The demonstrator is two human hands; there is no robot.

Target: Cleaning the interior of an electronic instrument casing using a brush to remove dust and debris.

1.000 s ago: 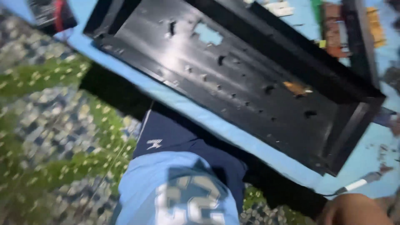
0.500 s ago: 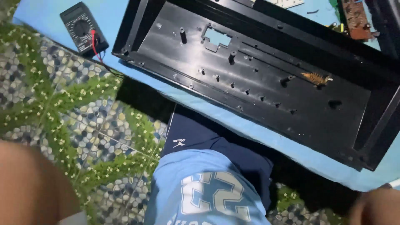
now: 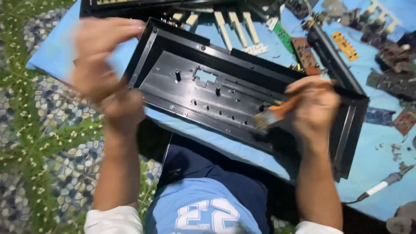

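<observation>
the black plastic keyboard casing (image 3: 225,93) lies open side up on the blue sheet (image 3: 381,160), running from 10 o'clock down to 4 o'clock across the view. the right hand (image 3: 314,106) is closed around a small brush (image 3: 271,116) with an orange handle, its bristles down on the casing floor near 3 o'clock. the left hand (image 3: 102,65), blurred, hovers at the casing's end near 10 o'clock, fingers curled; whether it grips the rim i cannot tell. half a second ago both hands sat at the bottom corners, off the casing, and the brush lay loose inside it. loose white keys (image 3: 234,26) and circuit boards (image 3: 305,54) lie at 12 to 1 o'clock; a soldering iron (image 3: 383,187) lies at 4 o'clock.
</observation>
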